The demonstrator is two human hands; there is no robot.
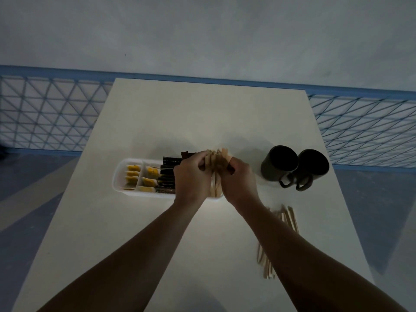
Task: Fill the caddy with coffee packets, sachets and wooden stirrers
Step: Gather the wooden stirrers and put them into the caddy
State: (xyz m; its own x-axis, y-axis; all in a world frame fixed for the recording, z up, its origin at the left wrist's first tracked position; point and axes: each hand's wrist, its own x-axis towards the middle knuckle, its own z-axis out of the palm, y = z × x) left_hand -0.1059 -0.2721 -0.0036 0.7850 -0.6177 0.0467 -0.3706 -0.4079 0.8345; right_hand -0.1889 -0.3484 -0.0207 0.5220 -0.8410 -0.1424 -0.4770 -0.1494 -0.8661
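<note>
Loose pale wooden stirrers (279, 235) lie fanned on the white rectangular table (202, 113) toward its near right edge, partly hidden under the right forearm. Beyond them, a bundle of upright wooden stirrers (215, 170) stands at the right end of the white oblong plastic caddy (120, 176), pressed between both hands. The left hand (191, 179) is curled closed against the bundle's left side; the right hand (239, 181) is curled closed against its right side, fingers wrapped round the sticks. The bundle's tops splay above the knuckles. Dark coffee packets (167, 174) fill the compartment just left of the left hand, touching it. Yellow sachets (144, 179) fill the two compartments at the caddy's left end. The caddy sits near the table's middle, slightly left. Two dark mugs (295, 167) stand touching each other toward the right edge, apart from the right hand.
</note>
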